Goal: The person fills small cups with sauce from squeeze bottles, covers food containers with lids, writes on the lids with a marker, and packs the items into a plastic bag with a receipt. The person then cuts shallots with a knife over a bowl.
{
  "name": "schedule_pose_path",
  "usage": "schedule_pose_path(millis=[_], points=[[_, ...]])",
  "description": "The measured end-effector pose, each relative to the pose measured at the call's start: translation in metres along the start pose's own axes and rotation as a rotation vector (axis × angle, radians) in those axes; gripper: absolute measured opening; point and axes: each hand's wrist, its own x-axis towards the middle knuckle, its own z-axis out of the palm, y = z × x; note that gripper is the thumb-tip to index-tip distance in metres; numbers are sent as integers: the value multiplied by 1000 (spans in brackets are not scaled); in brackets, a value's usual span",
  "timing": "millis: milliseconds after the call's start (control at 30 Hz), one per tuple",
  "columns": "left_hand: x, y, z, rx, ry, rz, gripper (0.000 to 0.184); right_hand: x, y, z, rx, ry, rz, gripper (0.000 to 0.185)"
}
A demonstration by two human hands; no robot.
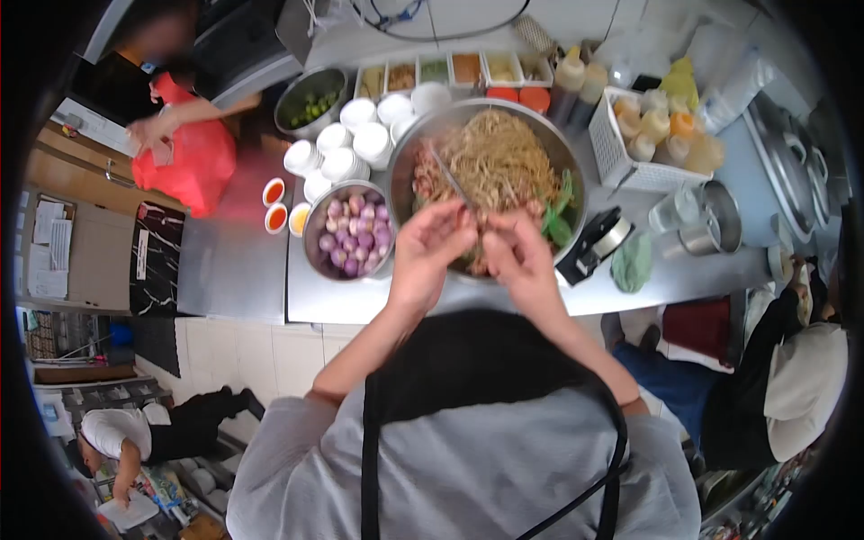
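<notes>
Both hands meet over a large steel bowl [397, 135]. Inside it lie a heap of tan, noodle-like strands [504, 153], reddish-brown scraps and green leaves [558, 207]. My left hand [434, 243] is closed, its fingertips pinching something small that I cannot make out. My right hand [517, 256] is closed too, with its fingers close to the left fingertips. A small knife [450, 175] points up and left from between the hands; its handle is hidden, seemingly in my right hand. Left of my left hand, a smaller steel bowl [310, 256] holds peeled purple shallots [355, 234].
Stacked white cups [342, 164], sauce cups [274, 218] and a bowl of green pieces [310, 99] stand left. A tape dispenser [594, 247], white basket [612, 162] and steel pot [724, 216] stand right. A person handles a red bag [193, 162]; others are behind.
</notes>
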Motion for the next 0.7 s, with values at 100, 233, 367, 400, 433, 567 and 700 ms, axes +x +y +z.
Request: schedule_pose_path(millis=[100,233,367,400,433,567,700], points=[[10,3,1,102,-35,41,36,4,-5,1,12,-42,-15,29],[16,8,-4,160,3,53,34,5,-14,-4,34,-113,101,37],[18,11,-4,255,16,90,30,6,-15,-9,111,-144,149,37],[17,13,-2,279,6,75,28,6,-15,-9,132,-144,167,37],[16,13,-1,278,6,73,28,6,-16,-10,132,-143,169,37],[17,11,-5,289,-51,34,26,5,-17,-14,177,-95,173,35],[17,13,-8,170,-133,12,27,11,-8,-34,134,-21,100,34]])
